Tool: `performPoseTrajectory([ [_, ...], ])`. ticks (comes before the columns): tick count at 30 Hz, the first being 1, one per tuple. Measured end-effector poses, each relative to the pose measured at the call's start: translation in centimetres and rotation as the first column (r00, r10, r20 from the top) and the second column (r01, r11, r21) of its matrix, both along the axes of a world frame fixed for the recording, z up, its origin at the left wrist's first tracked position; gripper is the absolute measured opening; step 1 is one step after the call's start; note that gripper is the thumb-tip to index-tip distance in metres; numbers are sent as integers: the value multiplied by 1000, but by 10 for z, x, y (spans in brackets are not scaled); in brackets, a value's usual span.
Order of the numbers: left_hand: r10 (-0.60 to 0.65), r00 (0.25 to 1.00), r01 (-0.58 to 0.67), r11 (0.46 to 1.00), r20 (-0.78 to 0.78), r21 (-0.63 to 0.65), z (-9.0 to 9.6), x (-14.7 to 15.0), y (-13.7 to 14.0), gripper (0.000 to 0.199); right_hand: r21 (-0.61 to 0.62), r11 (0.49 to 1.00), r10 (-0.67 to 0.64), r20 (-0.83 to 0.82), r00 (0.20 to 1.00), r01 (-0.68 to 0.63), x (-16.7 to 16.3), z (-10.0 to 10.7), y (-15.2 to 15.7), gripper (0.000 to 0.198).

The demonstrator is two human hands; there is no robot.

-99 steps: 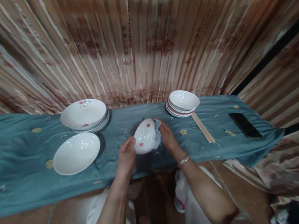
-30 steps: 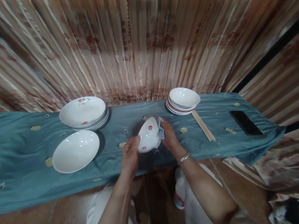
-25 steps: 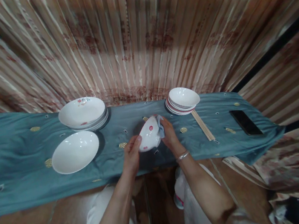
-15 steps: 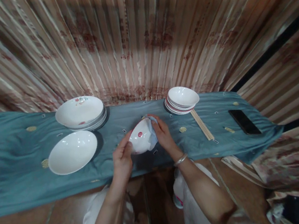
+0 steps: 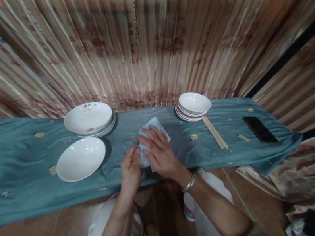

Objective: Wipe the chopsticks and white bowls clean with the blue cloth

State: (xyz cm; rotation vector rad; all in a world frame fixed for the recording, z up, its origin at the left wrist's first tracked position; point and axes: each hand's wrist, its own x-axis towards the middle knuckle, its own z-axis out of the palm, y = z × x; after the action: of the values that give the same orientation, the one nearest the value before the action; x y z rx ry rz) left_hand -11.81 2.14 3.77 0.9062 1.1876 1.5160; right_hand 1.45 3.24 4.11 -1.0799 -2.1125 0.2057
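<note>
My left hand [image 5: 130, 165] pinches the edge of a small white bowl [image 5: 144, 162], which is mostly covered. A light blue cloth [image 5: 155, 123] lies over the bowl. Spread flat across the cloth, my right hand [image 5: 160, 151] presses it with the fingers apart. A bracelet [image 5: 189, 183] circles my right wrist. To the left of my hands rests a large white bowl [image 5: 81, 159], tilted in view. Behind that is a stack of white dishes [image 5: 89, 119] with a flower pattern. A stack of small bowls [image 5: 194, 103] stands to the right of my hands.
Several wooden chopsticks [image 5: 214, 132] lie beside the small bowls. Farther right is a black phone [image 5: 259, 129]. A teal patterned cloth [image 5: 27, 172] covers the narrow table, and a pleated curtain [image 5: 120, 39] hangs directly behind it.
The cloth has come over the bowl, hiding its red mark. My right hand has gone from gripping the bowl's right edge to lying spread on top. My left hand keeps its hold.
</note>
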Motion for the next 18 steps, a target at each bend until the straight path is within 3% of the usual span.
performPoseTrajectory([
  [3, 1, 1000, 0, 1000, 22, -15, -5, -2, 2, 22, 53, 999, 5, 112, 994, -11, -6, 2, -6, 45],
  [7, -26, 998, 27, 999, 55, -26, -12, -3, 3, 26, 21, 1000, -8, 94, 995, 6, -4, 1, -1, 45],
  [13, -50, 991, 57, 997, 120, -52, -10, -1, 3, 32, -80, 997, -12, -136, 991, 1, 5, -6, 13, 43],
  [18, -31, 991, 40, 997, 130, -68, -12, -3, 3, 33, -241, 970, -67, -423, 904, -41, 12, -20, 26, 44],
])
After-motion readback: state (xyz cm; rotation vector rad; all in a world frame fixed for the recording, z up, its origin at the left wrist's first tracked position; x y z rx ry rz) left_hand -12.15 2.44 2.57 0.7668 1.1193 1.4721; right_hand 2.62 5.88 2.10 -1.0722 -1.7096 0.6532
